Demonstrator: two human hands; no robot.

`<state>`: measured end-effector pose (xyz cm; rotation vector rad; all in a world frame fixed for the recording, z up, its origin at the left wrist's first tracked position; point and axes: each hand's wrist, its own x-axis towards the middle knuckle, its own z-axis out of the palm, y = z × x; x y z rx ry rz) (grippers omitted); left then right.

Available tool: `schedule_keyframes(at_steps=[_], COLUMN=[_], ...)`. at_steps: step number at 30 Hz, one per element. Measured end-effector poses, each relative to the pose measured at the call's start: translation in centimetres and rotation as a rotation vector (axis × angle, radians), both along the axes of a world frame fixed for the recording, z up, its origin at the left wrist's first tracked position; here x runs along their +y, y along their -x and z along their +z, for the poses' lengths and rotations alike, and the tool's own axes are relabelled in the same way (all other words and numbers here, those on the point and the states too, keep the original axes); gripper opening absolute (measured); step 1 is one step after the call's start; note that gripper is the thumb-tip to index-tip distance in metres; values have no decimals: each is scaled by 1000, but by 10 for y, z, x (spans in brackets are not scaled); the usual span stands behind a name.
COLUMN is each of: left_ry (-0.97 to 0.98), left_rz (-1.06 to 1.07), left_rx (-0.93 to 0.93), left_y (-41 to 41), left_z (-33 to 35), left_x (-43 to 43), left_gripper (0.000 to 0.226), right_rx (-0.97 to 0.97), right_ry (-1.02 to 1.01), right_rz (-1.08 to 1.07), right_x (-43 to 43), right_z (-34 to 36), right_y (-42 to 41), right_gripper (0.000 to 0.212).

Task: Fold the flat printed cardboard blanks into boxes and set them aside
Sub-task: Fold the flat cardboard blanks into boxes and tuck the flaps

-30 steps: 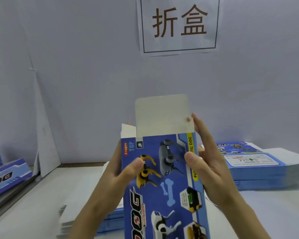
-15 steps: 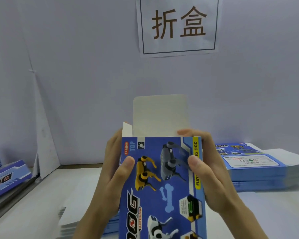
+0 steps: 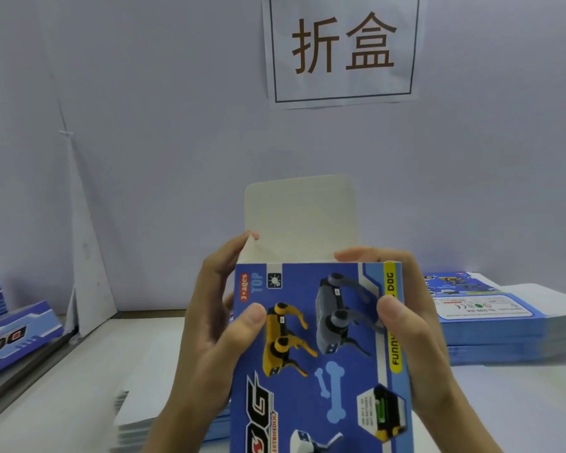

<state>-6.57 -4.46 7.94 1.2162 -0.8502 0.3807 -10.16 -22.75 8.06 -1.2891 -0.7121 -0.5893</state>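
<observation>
Our left hand (image 3: 216,322) and right hand (image 3: 409,328) grip the blue box (image 3: 321,354) by its sides, thumbs on the printed front and fingers curled over the top corners. We hold it upright above the table (image 3: 520,413), its white top flap (image 3: 303,217) raised. A stack of flat blanks (image 3: 504,328) lies just beside it on the right.

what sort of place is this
Probably a packaging workstation for folding boxes: a wall sign reading 折盒 (fold boxes), a stack of flat printed blanks, and a half-folded toy dog box with its top flap open.
</observation>
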Motion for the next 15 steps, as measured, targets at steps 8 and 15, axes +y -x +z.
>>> schedule_keyframes(at_steps=[8,15], left_ry=[119,63], left_rz=[-80,39], left_rx=[37,13], left_y=[-3,-5], left_z=[-7,-2], left_x=[-4,0], left_gripper=[15,9], right_rx=[8,-17], right_ry=[47,36], right_rz=[-60,-133], right_x=[6,3], right_z=[0,-1], right_y=[2,-2], right_gripper=[18,20])
